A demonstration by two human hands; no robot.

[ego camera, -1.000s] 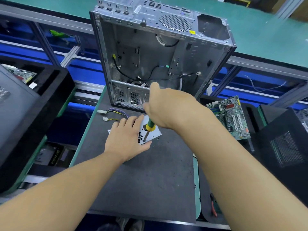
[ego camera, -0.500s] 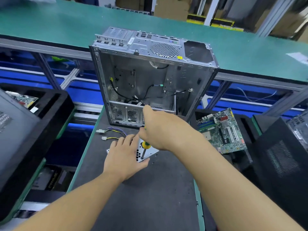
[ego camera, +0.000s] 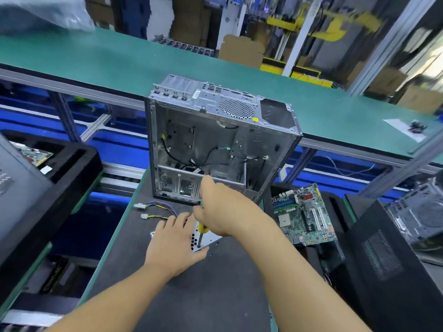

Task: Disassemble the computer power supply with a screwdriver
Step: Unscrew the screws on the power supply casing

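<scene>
Power supply (ego camera: 211, 237): lying flat just in front of the computer case (ego camera: 215, 144).
Left hand (ego camera: 175, 243): fingers straight, pressing it down.
Right hand (ego camera: 224, 212): wrapped round screwdriver (ego camera: 202, 228), tip on its perforated plate.

Bare mat (ego camera: 191, 298) in front; upright computer case (ego camera: 259, 144) behind, cables (ego camera: 159, 209) left.
</scene>
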